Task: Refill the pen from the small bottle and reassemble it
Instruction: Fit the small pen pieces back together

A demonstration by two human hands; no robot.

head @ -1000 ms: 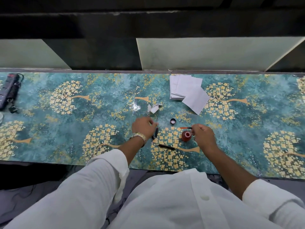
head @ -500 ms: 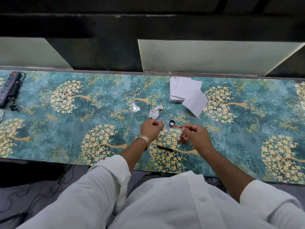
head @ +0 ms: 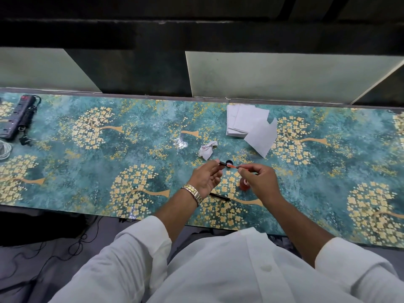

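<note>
Left hand (head: 205, 180) pinches a short black pen section (head: 222, 164); right hand (head: 260, 182) pinches a thin orange refill tube (head: 235, 167). At its six o'clock, the open red ink bottle (head: 244, 184) could tip.

- The small red ink bottle (head: 244, 184) stood open on the table.
- Its black cap (head: 229, 162) lay beyond the bottle.
- A black pen barrel (head: 219, 196) lay just nearer than the bottle.
- An orange refill (head: 235, 167) and black pen section (head: 222, 164) were held level above the bottle.
</note>
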